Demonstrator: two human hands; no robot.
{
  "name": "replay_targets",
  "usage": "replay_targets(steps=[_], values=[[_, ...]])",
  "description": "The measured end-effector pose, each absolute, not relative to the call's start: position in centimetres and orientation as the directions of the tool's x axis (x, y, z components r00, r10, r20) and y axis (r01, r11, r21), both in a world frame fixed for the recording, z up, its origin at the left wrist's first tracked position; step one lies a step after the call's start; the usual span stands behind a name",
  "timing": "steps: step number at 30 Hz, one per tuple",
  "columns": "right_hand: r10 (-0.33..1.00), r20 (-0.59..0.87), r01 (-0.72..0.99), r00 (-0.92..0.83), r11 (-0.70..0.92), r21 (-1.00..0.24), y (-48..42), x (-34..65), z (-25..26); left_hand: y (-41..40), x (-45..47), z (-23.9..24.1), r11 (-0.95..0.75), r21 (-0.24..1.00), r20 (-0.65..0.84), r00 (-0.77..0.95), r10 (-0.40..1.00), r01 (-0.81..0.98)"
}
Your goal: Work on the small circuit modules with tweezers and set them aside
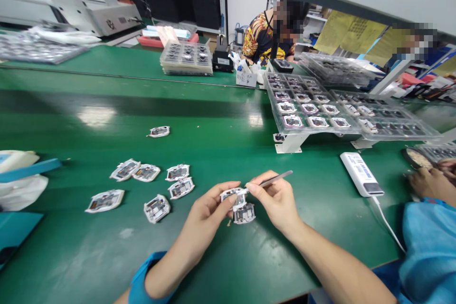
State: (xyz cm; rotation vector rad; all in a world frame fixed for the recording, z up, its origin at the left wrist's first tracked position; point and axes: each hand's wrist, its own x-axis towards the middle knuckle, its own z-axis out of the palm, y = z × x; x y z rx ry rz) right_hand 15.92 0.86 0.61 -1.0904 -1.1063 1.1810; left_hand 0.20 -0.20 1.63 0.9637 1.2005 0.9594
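My left hand [206,213] pinches a small white watch-like housing [226,194] with electronics inside, between thumb and fingers. Just below it, a second white housing [244,215] sits close to the first; whether the two touch I cannot tell. In my right hand [280,203] is a thin pair of metal tweezers [277,178], its rear end sticking out to the upper right. The fingertips of that hand meet the right edge of the held housing, and they hide the tweezer tips. Left of my hands lie several loose housings, the closest being a tilted one [156,208].
Clear compartment trays [313,104] of similar parts rest on white brackets [290,144] at the back right. A white corded device [361,174] lies to the right, near a co-worker's blue sleeve [427,242]. Stacked trays [186,59] stand behind. Another person [260,33] sits opposite.
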Motion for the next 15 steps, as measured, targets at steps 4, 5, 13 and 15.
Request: replay_targets(steps=[4, 5, 13, 15], values=[[0.994, 0.09, -0.074, 0.068, 0.095, -0.993, 0.58, 15.73, 0.53, -0.15, 0.61, 1.27, 0.305, 0.946, -0.297, 0.087, 0.951, -0.105], [0.992, 0.103, -0.055, 0.067, 0.107, -0.993, 0.49, 15.69, 0.56, -0.14, 0.65, 1.15, 0.3, 0.948, -0.293, 0.084, 0.953, -0.104], [0.971, 0.231, 0.03, 0.057, 0.23, -0.973, 0.16, 15.85, 0.71, -0.25, 0.27, 0.93, 0.362, 0.919, -0.346, 0.119, 0.931, -0.157], [0.977, 0.204, -0.014, 0.055, 0.205, -0.979, 0.28, 15.9, 0.67, -0.31, 0.14, 0.95, 0.369, 0.909, -0.345, 0.143, 0.928, -0.196]])
